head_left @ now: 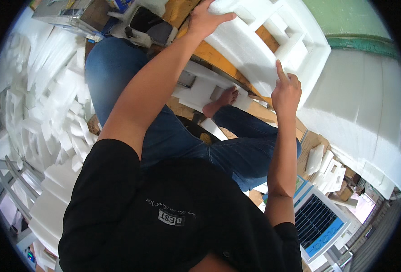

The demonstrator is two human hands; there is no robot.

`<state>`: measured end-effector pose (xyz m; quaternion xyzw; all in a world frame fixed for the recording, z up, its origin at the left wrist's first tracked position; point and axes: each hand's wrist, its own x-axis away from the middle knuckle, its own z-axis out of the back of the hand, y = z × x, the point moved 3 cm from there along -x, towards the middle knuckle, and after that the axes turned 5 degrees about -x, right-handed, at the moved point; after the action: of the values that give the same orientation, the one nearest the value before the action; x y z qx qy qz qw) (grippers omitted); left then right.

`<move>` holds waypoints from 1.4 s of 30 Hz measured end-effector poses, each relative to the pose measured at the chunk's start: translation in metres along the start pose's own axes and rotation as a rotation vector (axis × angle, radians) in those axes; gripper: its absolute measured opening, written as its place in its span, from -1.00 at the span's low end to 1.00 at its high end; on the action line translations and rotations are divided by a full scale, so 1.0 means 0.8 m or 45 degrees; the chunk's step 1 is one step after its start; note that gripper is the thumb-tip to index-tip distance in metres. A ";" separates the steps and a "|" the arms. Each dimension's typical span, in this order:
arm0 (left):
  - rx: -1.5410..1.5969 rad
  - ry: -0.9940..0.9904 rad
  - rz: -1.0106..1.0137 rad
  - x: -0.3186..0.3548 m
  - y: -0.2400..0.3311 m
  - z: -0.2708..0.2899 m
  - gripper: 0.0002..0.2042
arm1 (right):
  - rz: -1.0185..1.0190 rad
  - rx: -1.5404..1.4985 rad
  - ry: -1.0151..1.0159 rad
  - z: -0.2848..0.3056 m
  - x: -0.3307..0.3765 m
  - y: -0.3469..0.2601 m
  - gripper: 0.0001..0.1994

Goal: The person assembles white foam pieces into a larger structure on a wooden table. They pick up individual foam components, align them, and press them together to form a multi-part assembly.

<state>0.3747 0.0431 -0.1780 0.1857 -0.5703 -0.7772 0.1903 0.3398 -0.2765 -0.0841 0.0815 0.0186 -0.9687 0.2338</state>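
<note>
A large white foam block (pixel 273 41) with square cut-outs rests tilted on an orange wooden bench (pixel 214 56) in front of me. My left hand (pixel 205 18) reaches far up and grips the block's upper left edge. My right hand (pixel 285 93) holds its lower right edge, with the index finger stretched along the foam face and the other fingers curled. My legs in blue jeans (pixel 119 68) are below, and one bare foot (pixel 223 99) rests on flat foam pieces (pixel 200 88) under the bench.
Heaps of white foam offcuts (pixel 51 104) cover the left side. Tall stacked foam slabs (pixel 363 109) stand at right. Small foam pieces (pixel 327 167) lie beside a white and blue fan unit (pixel 320 222) at lower right. A green wall (pixel 350 18) is behind.
</note>
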 end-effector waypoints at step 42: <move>-0.952 -0.866 -1.300 0.171 0.204 -0.187 -0.50 | -0.675 -0.971 0.322 -0.027 0.046 0.199 -0.55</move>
<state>0.3462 -0.1939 -0.0733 0.0992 -0.1356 -0.9273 -0.3345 0.3832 -0.4328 -0.1110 0.0996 0.4209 -0.9015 -0.0121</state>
